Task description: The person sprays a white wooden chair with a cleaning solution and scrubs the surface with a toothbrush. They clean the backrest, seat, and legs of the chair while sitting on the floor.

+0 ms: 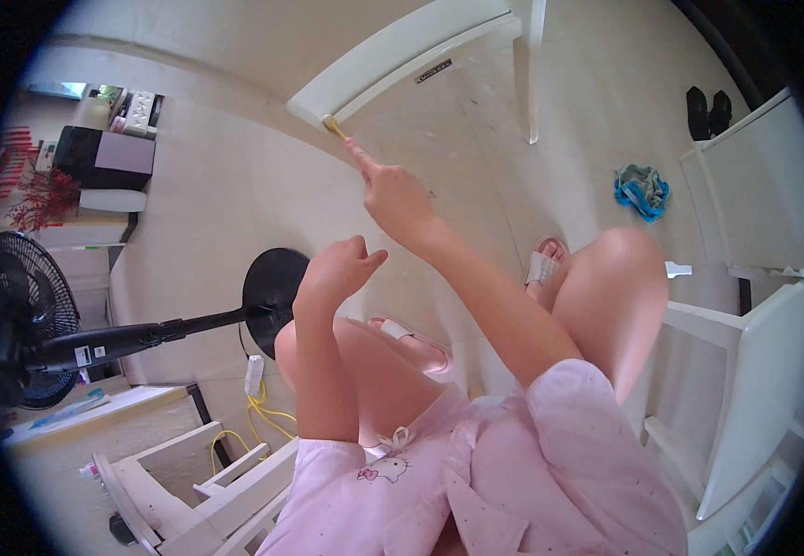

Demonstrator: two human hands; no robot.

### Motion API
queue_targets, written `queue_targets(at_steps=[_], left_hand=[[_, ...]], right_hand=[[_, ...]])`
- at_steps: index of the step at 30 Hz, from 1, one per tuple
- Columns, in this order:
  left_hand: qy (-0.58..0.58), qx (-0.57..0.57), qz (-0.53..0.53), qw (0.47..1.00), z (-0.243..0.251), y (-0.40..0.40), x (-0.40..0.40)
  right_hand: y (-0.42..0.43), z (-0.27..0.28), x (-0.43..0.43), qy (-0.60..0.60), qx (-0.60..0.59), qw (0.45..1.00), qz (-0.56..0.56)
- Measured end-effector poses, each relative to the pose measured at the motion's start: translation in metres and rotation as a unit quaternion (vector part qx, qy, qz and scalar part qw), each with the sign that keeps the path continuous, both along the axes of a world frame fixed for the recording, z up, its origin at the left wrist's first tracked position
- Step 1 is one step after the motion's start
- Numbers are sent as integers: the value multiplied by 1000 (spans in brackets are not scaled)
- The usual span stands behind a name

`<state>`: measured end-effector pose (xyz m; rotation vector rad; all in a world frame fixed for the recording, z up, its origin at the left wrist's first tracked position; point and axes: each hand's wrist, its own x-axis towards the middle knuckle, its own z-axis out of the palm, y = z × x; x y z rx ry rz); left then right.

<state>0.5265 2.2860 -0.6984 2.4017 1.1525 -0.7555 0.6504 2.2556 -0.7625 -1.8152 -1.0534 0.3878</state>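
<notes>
My right hand (400, 201) grips a small brush (336, 127), its index finger stretched along the thin handle. The brush's pale yellowish head touches or nearly touches the lower corner of a white furniture panel (402, 59). A dark label with writing (434, 71) lies along the panel's lower edge, and a white leg (530, 83) stands to its right. Lower and to the left, my left hand (341, 271) hovers above my knee with curled fingers and the thumb out. No object shows in it; its palm is hidden.
A black pedestal fan (200, 321) stands at left, its round base (276, 292) near my left knee. Yellow cable (259, 410) trails from a white power strip (254, 375). White chairs (756, 389) flank me. A blue-grey cloth (641, 191) lies on the tiled floor.
</notes>
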Motion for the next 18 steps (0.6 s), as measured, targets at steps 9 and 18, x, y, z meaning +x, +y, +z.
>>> queue_targets(at_steps=[9,18], left_hand=[[-13,2,-3,1000,-4,5,2],[1,-9,-11,1000,-14,6,9]], right_hand=[[-4,-6,50,-147,-50,984,-91],[-3,27,13,369,172,911,57]])
